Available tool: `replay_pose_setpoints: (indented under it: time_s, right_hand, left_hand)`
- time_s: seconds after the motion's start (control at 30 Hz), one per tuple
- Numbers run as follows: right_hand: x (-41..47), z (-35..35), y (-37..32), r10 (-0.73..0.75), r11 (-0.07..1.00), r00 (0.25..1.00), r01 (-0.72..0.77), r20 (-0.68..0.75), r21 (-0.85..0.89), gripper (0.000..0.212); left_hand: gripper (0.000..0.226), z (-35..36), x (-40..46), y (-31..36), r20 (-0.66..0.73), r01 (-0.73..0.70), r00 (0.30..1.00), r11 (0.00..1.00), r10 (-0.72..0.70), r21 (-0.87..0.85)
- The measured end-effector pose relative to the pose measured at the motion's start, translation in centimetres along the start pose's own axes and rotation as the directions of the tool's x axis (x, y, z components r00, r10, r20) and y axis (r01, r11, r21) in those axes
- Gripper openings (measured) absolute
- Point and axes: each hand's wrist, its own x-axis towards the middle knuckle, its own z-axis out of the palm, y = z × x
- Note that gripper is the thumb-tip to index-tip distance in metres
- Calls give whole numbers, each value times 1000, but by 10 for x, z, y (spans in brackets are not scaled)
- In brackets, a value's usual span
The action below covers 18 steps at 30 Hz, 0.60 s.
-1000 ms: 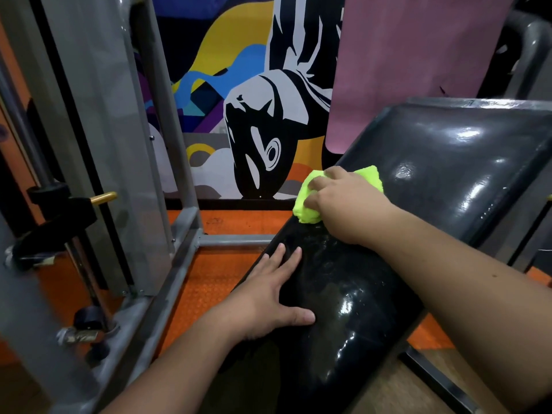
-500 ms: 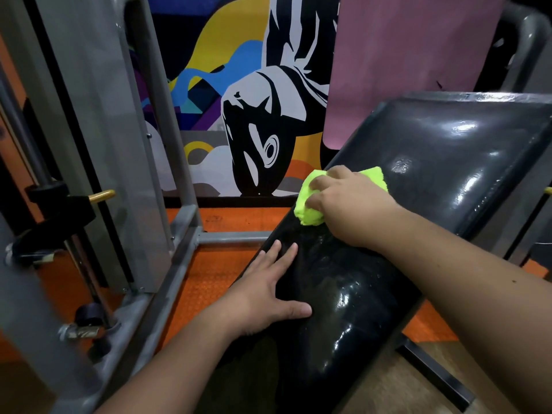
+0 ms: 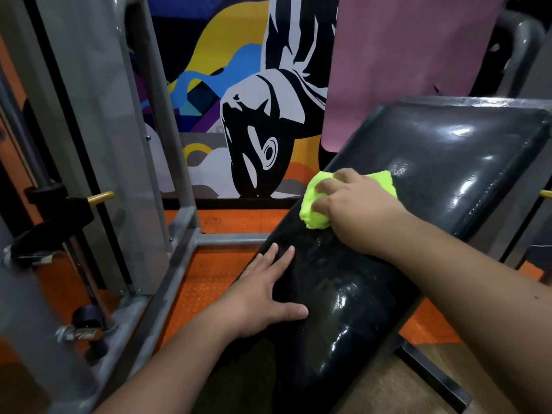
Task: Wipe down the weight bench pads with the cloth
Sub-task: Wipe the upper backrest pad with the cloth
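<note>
In the head view, a bunched lime-green microfibre cloth was pressed against the glossy black vinyl seat pad of the weight bench, at the pad's far end where it met the inclined black vinyl back pad. The cloth was gripped by the right hand, whose fingers were curled over its top; green fabric was seen bulging out to the left of and below the fingertips, and a further strip was seen beyond the knuckles on the far right side. The palm side of the hand was hidden, so how much cloth was folded underneath could not be told.

The left hand was laid flat on the near left edge of the seat pad, its fingers straight and slightly apart, the thumb spread toward the right. It was kept well apart from the cloth.

To the left, a grey steel machine frame was seen standing on orange textured floor matting. On the far wall, a colourful painted mural and a pink hanging mat were visible.
</note>
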Motion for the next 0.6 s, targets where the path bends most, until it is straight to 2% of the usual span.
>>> replay_pose_setpoints:
  time_s: [0.13,0.27,0.4,0.53,0.6]
  right_hand:
    - [-6,5,-3,-79,997,997,79,-1,9,42]
    - [-9,-1,2,-20,1000,1000,20,2,4,40]
    - [-15,5,2,-115,993,993,115,-24,24,42]
    - [-15,-2,3,-32,999,998,32,-53,1,40]
    - [-16,5,-5,-67,997,996,65,-58,-43,39]
  left_hand:
    - [109,0,1,-2,-11,-10,1000,1000,10,3]
    - [108,1,0,-1,-6,-1,1000,1000,1,2]
    - [108,1,0,-1,-17,-10,1000,1000,9,-8]
    - [108,3,0,-2,-29,-9,1000,1000,9,-19]
    - [108,2,0,-3,-36,-13,999,1000,12,-17]
